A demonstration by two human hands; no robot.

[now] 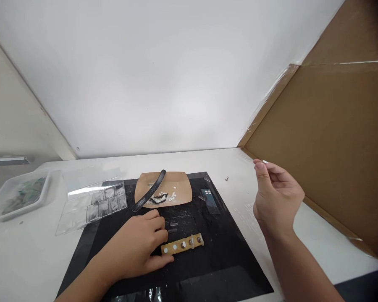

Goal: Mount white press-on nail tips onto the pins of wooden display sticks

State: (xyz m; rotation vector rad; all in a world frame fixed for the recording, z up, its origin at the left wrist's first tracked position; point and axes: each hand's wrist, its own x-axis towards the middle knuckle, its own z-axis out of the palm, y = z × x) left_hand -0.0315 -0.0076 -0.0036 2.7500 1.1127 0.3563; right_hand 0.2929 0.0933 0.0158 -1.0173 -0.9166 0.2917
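Head view first: your left hand [138,245] lies palm-down on the black mat [227,256], its fingers and thumb closed on the near end of a tan holder strip [182,243] that carries a row of small round pads. The strip lies flat on the mat, angled slightly up to the right. Your right hand [275,197] is raised above the white table [236,165], well apart from the strip, with thumb and forefinger pressed together at the tips; whether something tiny sits between them is too small to tell. Beyond your left hand, a tan paper tray [181,184] holds white chips and a dark curved nail file [149,191]. Left of it lies a clear compartment box [93,205]. A cardboard panel [334,138] stands on the right.
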